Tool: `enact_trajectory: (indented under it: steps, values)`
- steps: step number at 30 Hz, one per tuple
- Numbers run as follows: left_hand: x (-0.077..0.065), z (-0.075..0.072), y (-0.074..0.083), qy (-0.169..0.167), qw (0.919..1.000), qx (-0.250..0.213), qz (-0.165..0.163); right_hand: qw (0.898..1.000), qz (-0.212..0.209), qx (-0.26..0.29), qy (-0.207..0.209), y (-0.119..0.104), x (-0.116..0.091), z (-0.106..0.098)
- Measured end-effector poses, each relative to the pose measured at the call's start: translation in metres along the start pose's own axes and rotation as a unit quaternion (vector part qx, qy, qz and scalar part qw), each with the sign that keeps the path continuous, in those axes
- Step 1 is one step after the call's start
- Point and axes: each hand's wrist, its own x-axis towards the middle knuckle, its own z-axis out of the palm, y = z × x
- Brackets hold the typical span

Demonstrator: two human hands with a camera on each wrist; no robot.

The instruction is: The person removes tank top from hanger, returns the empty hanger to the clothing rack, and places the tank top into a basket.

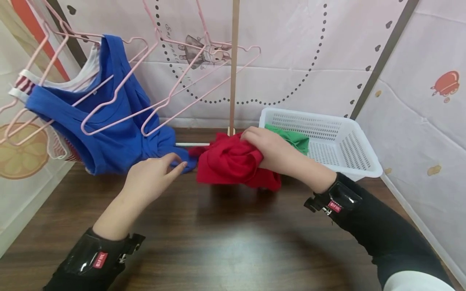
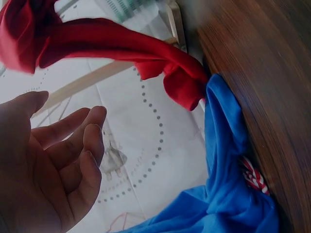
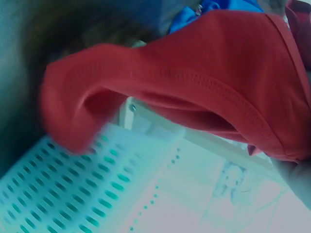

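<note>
A bunched red garment (image 1: 236,159) hangs from my right hand (image 1: 274,149), whose fingers grip its upper right side above the table. In the right wrist view the red cloth (image 3: 194,82) fills much of the picture and hides most of that hand. To its left, my left hand (image 1: 153,178) is in the air with loosely bent fingers and holds nothing. The left wrist view shows its palm (image 2: 53,179) apart from the red cloth. Nearest to it is a blue sleeveless top (image 1: 123,133) on a pink hanger, its lower end bunched near the red garment.
A white perforated basket (image 1: 356,149) holding a green cloth (image 1: 296,139) stands at the back right. Pink hangers (image 1: 167,99) hang in front of a wooden upright (image 1: 234,60). A red-and-white striped garment (image 1: 58,141) hangs behind the blue top. Brown wood covers the table (image 1: 233,250).
</note>
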Motion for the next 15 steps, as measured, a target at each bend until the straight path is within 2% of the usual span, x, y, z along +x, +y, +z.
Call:
enact_trajectory:
  steps: [7, 11, 15]
  values:
    - [0.009, -0.002, 0.014, 0.010, 0.9997, -0.005, 0.023, 0.993, -0.061, 0.002, 0.098, 0.003, 0.001, -0.025]
    - [0.014, -0.004, 0.022, 0.017, 0.9994, -0.002, 0.032, 0.989, -0.060, 0.005, 0.136, 0.005, 0.002, -0.040]
    - [0.019, -0.004, 0.031, 0.032, 0.9985, 0.008, 0.045, 0.985, -0.050, -0.016, 0.162, 0.009, 0.002, -0.053]
